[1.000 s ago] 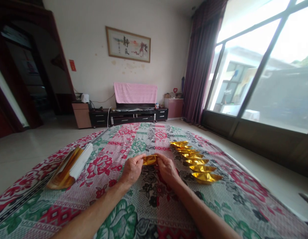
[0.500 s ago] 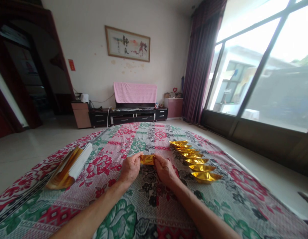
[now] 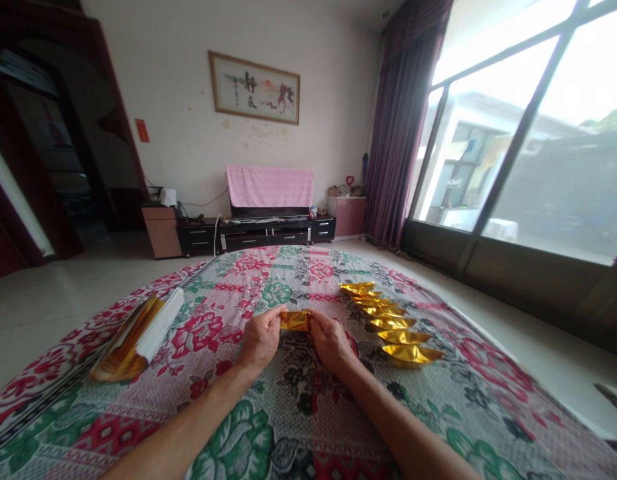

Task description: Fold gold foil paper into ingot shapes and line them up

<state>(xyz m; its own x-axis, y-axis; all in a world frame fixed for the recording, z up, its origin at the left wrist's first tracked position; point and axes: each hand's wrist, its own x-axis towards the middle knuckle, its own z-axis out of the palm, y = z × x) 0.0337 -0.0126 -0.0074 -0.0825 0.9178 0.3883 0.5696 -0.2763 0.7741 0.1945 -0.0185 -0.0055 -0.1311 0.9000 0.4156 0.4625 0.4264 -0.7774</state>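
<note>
Between my two hands, just above the middle of the table, is a small folded piece of gold foil paper (image 3: 295, 321). My left hand (image 3: 261, 335) pinches its left end, and my right hand (image 3: 332, 339) grips the right end. The fingertips cover both ends of the piece. To the right, several boat-shaped gold paper ingots (image 3: 412, 355) stand in a row that runs away from me. A stack of gold and white paper sheets (image 3: 138, 337), partly curled, lies left of my left hand.
A floral cloth (image 3: 233, 427) in red, green and grey covers the round table. Beyond it stands a low black TV cabinet (image 3: 268, 235) with a pink cloth (image 3: 270, 186) draped over a screen. A large window (image 3: 528, 153) and a purple curtain (image 3: 396, 133) are on the right.
Both hands keep their hold on the gold paper and barely differ. The whole view has shifted very slightly.
</note>
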